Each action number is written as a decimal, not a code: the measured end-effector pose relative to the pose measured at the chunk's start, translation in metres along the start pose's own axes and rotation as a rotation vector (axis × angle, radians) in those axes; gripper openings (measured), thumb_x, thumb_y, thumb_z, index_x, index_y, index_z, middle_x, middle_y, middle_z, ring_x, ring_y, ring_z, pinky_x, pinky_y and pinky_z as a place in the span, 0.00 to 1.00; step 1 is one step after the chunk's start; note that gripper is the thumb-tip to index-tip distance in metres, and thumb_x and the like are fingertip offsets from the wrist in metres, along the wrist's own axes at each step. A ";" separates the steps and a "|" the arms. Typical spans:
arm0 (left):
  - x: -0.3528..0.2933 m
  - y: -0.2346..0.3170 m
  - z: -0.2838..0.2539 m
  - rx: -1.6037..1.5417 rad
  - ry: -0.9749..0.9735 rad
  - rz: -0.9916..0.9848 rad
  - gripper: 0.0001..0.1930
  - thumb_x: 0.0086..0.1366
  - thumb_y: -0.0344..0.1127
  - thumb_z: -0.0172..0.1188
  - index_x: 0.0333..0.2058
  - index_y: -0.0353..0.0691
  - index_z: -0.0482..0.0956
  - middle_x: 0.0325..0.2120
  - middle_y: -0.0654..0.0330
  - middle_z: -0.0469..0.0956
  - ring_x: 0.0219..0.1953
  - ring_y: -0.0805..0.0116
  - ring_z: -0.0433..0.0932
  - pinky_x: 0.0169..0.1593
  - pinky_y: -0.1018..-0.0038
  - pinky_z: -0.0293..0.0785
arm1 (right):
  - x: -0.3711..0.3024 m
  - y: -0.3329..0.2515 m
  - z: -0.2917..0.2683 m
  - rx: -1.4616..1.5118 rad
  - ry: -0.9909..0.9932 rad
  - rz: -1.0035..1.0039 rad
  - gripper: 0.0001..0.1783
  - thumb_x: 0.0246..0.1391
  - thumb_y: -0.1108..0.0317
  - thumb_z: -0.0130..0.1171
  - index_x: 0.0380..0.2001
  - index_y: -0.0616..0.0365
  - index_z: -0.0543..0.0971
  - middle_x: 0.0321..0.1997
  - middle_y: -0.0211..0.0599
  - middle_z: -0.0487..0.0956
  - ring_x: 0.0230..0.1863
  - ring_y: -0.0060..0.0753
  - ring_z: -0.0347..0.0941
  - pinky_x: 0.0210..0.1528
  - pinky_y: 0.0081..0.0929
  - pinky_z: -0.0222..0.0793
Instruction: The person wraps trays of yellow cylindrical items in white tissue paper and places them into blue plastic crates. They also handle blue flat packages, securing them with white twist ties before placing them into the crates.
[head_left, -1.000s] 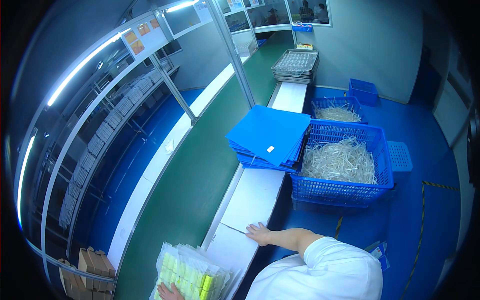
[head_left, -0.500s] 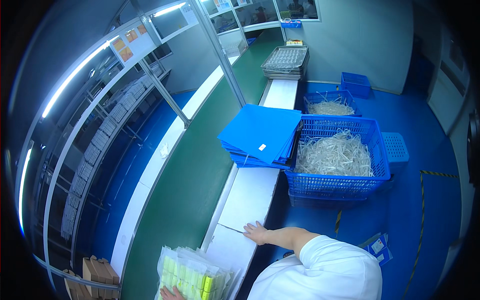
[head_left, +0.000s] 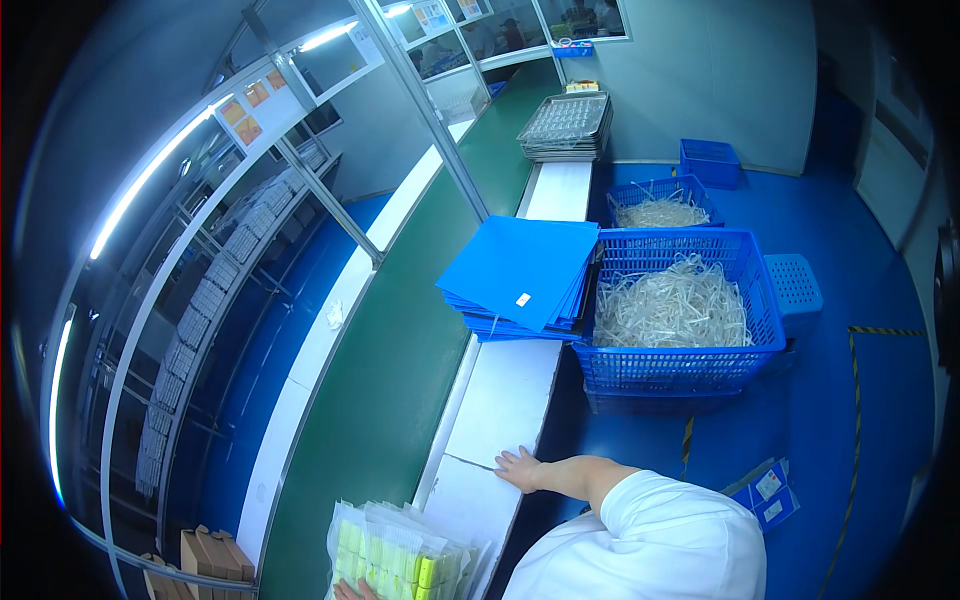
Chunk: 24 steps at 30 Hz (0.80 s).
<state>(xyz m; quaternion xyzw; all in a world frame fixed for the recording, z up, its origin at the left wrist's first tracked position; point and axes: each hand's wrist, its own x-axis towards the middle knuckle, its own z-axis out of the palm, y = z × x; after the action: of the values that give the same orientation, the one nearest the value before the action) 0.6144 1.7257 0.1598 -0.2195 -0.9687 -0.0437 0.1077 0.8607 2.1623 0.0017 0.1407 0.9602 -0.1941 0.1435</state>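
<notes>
My right hand [head_left: 517, 469] lies flat on the white ledge [head_left: 500, 400] beside the green belt, its fingers spread and nothing in it. At the lower edge, part of my left hand [head_left: 354, 590] shows, with its fingers stretched out against the near side of a row of clear plastic bags [head_left: 385, 545]. The bags stand close together and hold yellow-green items. One bright yellow-green piece [head_left: 427, 572] stands out at their right. The rest of the left hand is out of the picture.
Ahead on the ledge are a stack of blue sheets [head_left: 520, 265] and piled metal trays [head_left: 565, 125]. To the right, a blue basket [head_left: 680, 370] holds clear plastic strips, with a smaller basket [head_left: 718, 205] behind. A metal post [head_left: 430, 110] rises by the green belt [head_left: 350, 400].
The whole view has shifted slightly, so the bags and both hands sit a little further right in the picture. My right hand stays flat on the ledge; my left stays at the bags.
</notes>
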 end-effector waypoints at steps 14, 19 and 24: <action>0.001 -0.009 0.008 -0.020 -0.041 0.000 0.39 0.72 0.61 0.46 0.65 0.29 0.65 0.65 0.33 0.61 0.68 0.36 0.59 0.71 0.51 0.53 | 0.001 0.002 0.002 -0.008 0.007 -0.007 0.40 0.52 0.73 0.59 0.70 0.54 0.61 0.78 0.49 0.49 0.80 0.51 0.40 0.72 0.68 0.47; 0.001 -0.015 0.013 -0.004 -0.029 0.003 0.39 0.72 0.62 0.46 0.65 0.29 0.65 0.65 0.33 0.62 0.67 0.36 0.60 0.70 0.51 0.54 | 0.002 0.001 0.003 -0.016 0.002 -0.012 0.41 0.52 0.73 0.59 0.70 0.53 0.61 0.78 0.49 0.50 0.79 0.51 0.41 0.71 0.68 0.47; 0.001 -0.010 0.010 -0.001 -0.015 0.016 0.39 0.72 0.62 0.46 0.65 0.30 0.66 0.64 0.33 0.64 0.66 0.36 0.61 0.69 0.50 0.56 | 0.002 0.002 0.003 -0.018 0.003 -0.005 0.42 0.51 0.72 0.61 0.70 0.53 0.61 0.78 0.49 0.50 0.79 0.50 0.41 0.71 0.68 0.48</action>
<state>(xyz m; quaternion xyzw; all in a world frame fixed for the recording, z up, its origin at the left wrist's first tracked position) 0.6072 1.7181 0.1497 -0.2276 -0.9676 -0.0417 0.1006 0.8602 2.1636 -0.0028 0.1373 0.9625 -0.1856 0.1426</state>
